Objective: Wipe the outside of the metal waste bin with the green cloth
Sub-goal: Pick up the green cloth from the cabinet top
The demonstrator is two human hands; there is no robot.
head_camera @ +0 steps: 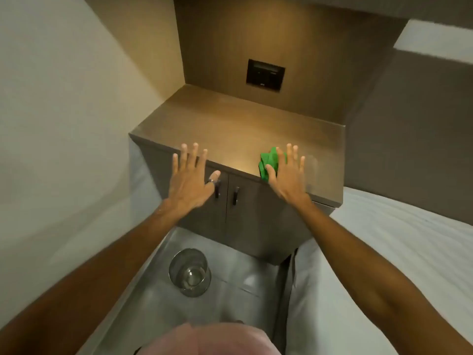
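Note:
The shiny round metal waste bin (190, 273) stands upright on the grey floor below the cabinet, its open top facing me. The crumpled green cloth (267, 162) lies at the front edge of the brown cabinet top (230, 124). My right hand (288, 172) is spread flat with fingers apart, just right of the cloth and partly over it; whether it touches the cloth I cannot tell. My left hand (190, 175) is also spread with fingers apart, held in front of the cabinet's left door, holding nothing. Both hands are well above the bin.
The cabinet has two doors with dark handles (235, 196). A white bed (396, 252) fills the right side, a pale wall (64, 124) the left. A dark switch panel (265, 75) sits in the wooden back wall. The floor strip between wall and bed is narrow.

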